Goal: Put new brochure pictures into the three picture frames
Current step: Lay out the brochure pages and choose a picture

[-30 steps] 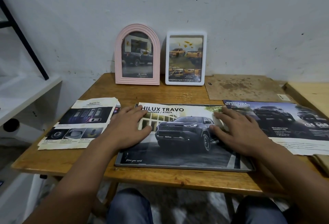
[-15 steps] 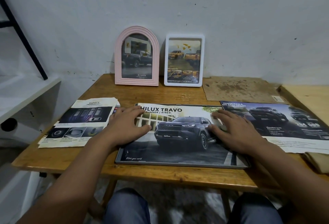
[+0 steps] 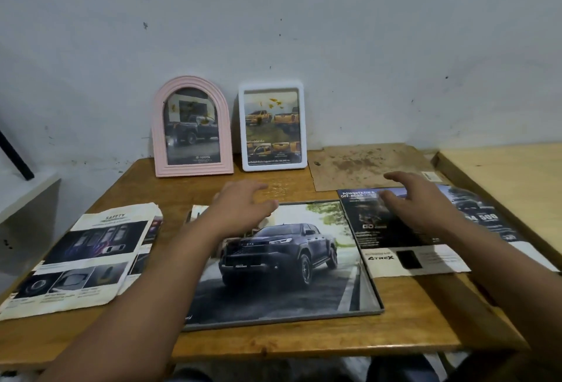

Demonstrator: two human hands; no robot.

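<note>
Large frame [image 3: 369, 310] picture lies loose, both hands (left hand [image 3: 240, 210], right hand [image 3: 416, 202]) lifted with relaxed fingers; reaching could shift it.

The left hand [image 3: 240, 210] is motion-blurred and covers the upper left corner of the large grey frame [image 3: 372, 310], hiding most of the heading on the truck picture [image 3: 282, 260] inside it. The right hand [image 3: 422, 202], also blurred, hides the middle of the dark brochure [image 3: 374, 229], whose right end runs under the forearm. The safety brochure [image 3: 82, 257] is cut off at the lower left edge, its small print unreadable. Caption text in the pink arched frame [image 3: 193, 170] and white frame [image 3: 272, 167] is too small to read.
</note>
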